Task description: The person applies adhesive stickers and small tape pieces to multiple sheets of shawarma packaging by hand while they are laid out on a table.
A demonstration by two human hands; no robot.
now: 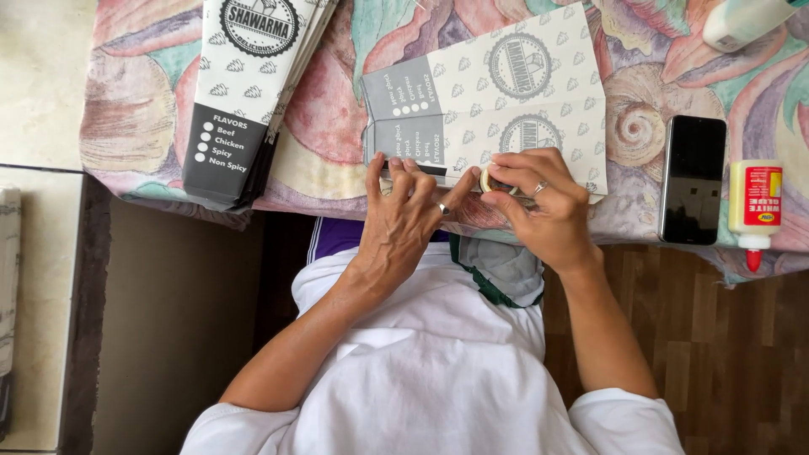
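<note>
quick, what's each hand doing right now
Left hand: open, fingers pressing the paper sheet.
Right hand: closed on a small roll of tape.

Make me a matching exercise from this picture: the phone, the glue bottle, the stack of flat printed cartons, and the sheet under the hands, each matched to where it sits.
1. phone
2. glue bottle
3. stack of cartons
4. printed sheet

A. far right table edge
B. under both hands
C. left part of the table
D. between sheet and glue

Pairs: 1-D, 2-A, 3-C, 4-B
</note>
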